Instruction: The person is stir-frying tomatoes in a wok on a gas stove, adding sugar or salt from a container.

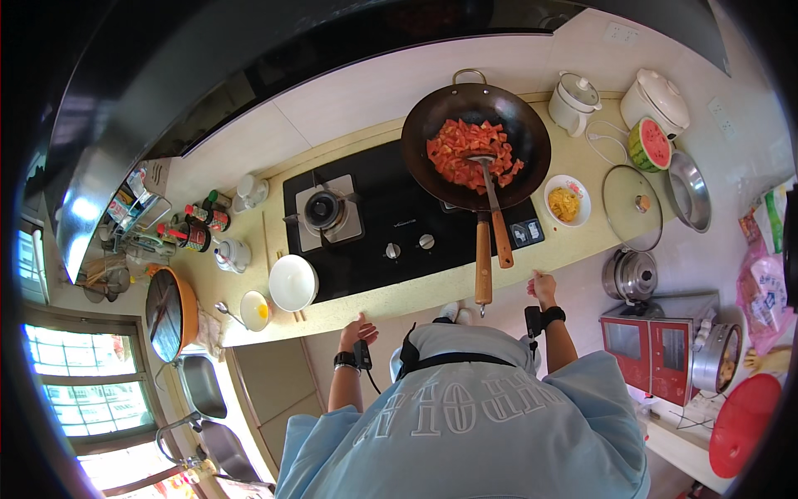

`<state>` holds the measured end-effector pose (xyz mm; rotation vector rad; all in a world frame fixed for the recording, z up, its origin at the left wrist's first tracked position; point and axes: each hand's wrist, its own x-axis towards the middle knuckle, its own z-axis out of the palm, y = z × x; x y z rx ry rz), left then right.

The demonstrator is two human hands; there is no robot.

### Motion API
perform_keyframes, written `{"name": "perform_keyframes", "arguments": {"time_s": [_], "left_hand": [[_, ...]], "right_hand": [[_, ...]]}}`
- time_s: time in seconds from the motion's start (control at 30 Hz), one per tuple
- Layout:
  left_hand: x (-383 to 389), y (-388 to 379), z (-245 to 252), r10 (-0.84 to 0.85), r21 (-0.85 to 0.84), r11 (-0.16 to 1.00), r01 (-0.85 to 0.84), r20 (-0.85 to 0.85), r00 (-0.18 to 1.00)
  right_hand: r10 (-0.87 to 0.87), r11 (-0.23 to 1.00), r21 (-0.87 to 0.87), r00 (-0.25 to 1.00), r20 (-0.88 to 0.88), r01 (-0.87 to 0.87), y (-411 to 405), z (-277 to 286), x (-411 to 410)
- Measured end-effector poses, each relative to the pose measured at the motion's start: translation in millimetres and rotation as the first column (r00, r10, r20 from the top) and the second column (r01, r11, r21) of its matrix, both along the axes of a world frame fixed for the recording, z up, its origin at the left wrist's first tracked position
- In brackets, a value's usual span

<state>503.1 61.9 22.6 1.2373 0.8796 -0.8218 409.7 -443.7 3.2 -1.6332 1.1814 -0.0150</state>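
Note:
My left hand (359,331) hangs empty by the counter's front edge, thumb and fingers apart. Nearest to it are a white bowl (293,282) and a smaller bowl with yellow egg (254,310). My right hand (542,287), also empty with loosely bent fingers, is just off the edge, right of the wok handle (483,262). The dark wok (418,137) sits on the right burner, holding chopped tomato (461,140). A metal spatula (489,187) rests in it, its wooden handle (502,240) leaning over the rim. Beside the wok stands a floral bowl (585,212) of cooked egg (563,203).
The left burner (324,209) bears no pan. At right are a glass lid (623,209), a cut watermelon (651,143), a steel basin (689,193) and a white electric pot (573,103). Sauce bottles (209,216) and a round chopping board (165,315) stand at left.

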Motion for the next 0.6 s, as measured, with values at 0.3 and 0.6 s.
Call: {"name": "perform_keyframes", "arguments": {"time_s": [0.3, 0.6], "left_hand": [[-1, -4, 9, 0.009, 0.01, 1.0, -0.009, -0.015, 1.0], [-1, -7, 11, -0.016, 0.041, 0.999, 0.016, -0.014, 1.0]], "right_hand": [[0.377, 0.923, -0.062, 0.926, -0.038, -0.379, -11, 64, 31], [0.365, 0.928, -0.087, 0.832, 0.418, -0.363, 78, 213, 68]]}}
